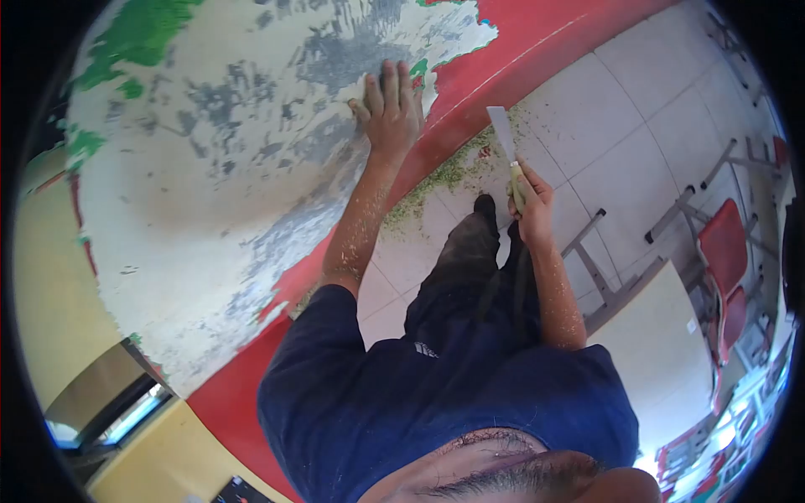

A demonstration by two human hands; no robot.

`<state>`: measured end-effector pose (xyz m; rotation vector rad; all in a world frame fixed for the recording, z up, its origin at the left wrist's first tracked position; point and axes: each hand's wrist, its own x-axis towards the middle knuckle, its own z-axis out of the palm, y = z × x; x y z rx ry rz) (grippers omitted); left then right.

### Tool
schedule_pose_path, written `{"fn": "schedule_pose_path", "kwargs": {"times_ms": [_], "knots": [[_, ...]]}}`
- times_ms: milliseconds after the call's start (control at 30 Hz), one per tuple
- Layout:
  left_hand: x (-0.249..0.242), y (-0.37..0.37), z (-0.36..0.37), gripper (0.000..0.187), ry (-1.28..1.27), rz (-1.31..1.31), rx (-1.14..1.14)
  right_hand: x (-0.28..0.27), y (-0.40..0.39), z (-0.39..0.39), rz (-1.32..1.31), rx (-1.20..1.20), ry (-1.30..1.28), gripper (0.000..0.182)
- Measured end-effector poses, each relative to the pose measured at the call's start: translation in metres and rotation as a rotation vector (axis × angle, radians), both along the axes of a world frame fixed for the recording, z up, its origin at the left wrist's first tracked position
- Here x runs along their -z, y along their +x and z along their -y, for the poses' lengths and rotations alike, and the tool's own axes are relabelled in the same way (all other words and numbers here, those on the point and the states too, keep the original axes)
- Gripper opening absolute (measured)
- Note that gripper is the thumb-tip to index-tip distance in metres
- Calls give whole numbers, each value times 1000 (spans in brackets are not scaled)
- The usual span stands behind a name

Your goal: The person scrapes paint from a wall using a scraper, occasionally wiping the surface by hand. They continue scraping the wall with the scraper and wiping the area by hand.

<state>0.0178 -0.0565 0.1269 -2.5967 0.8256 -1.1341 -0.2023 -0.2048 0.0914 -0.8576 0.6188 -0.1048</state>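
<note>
My left hand (391, 109) lies with its fingers spread on the wall (218, 180), over a scraped patch of white and grey. Green paint (147, 33) remains in pieces at the upper left, and red paint (495, 71) borders the patch along the lower part of the wall. In my right hand (535, 205) is a putty knife with a pale handle (517, 189), its flat metal blade (501, 130) pointing up and away from me. The blade is apart from the wall, above the floor. Light flakes cling to both forearms.
Green and pale paint chips (449, 176) litter the tiled floor (608, 126) along the wall base, near my feet. To my right stand a pale table (650, 352) and red chairs (724, 243) with metal legs. A window opening (130, 411) shows at lower left.
</note>
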Motion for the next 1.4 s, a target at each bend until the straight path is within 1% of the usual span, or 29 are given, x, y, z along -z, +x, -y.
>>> {"fn": "schedule_pose_path", "kwargs": {"times_ms": [33, 100, 133, 233, 333, 433, 467, 567, 633, 667, 767, 800, 833, 867, 933, 967, 1000, 1067, 1133, 1167, 1200, 1233, 1300, 1333, 1400], "knots": [[19, 5, -4, 55, 131, -12, 35, 16, 6, 5, 29, 21, 46, 43], [48, 19, -7, 55, 385, -28, 98, 47, 19, 21, 36, -2, 43, 44], [63, 22, -10, 53, 499, 39, 113, 61, 25, 29, 45, -9, 38, 44], [87, 26, -16, 54, 618, 154, 135, 98, 41, 52, 102, -83, -87, 44], [93, 26, -16, 55, 626, 200, 112, 135, 59, 66, 221, -170, -186, 45], [102, 30, -19, 57, 590, 184, 93, 168, 78, 66, 309, -283, -224, 44], [107, 32, -16, 57, 528, 205, 104, 182, 83, 66, 342, -348, -210, 46], [113, 31, -16, 53, 323, 264, 102, 216, 102, 57, 489, -388, -261, 48], [113, 26, -19, 49, 155, 269, 76, 225, 109, 45, 547, -385, -210, 49], [109, 28, -20, 32, 109, 473, 169, 228, 111, 38, 575, -378, -184, 49], [120, 40, -35, 23, -127, 581, 351, 237, 108, 15, 702, -350, -133, 47], [114, 46, -33, 12, -135, 729, 463, 242, 105, 9, 725, -349, -163, 47], [107, 49, -29, 16, -122, 800, 521, 244, 101, 4, 747, -348, -195, 46], [99, 50, -24, 26, -110, 873, 578, 245, 97, 0, 768, -346, -228, 46], [101, 45, -21, 27, -231, 835, 621, 233, 96, -2, 773, -310, -343, 45], [119, 42, -26, 18, -356, 715, 606, 226, 97, -5, 774, -291, -389, 44], [136, 37, -33, 11, -473, 585, 582, 220, 101, -10, 812, -205, -507, 44], [172, 3, -22, 21, -899, 62, 491, 208, 114, -19, 875, -31, -735, 43], [171, -30, 3, 41, -1291, -762, 600, 190, 123, -21, 863, -26, -893, 42], [168, -29, 12, 43, -1455, -972, 729, 183, 126, -22, 846, -29, -972, 41], [165, -24, 20, 46, -1616, -1187, 857, 179, 131, -22, 812, -81, -1051, 39], [165, -21, 25, 49, -1779, -1406, 982, 180, 133, -25, 812, -89, -993, 38], [167, -15, 31, 49, -1871, -1343, 971, 183, 140, -28, 818, -93, -890, 35], [169, -12, 33, 49, -1917, -1314, 964, 180, 146, -31, 839, -46, -865, 33], [166, -4, 38, 46, -1896, -1285, 1013, 177, 154, -38, 867, 42, -805, 30]]}}
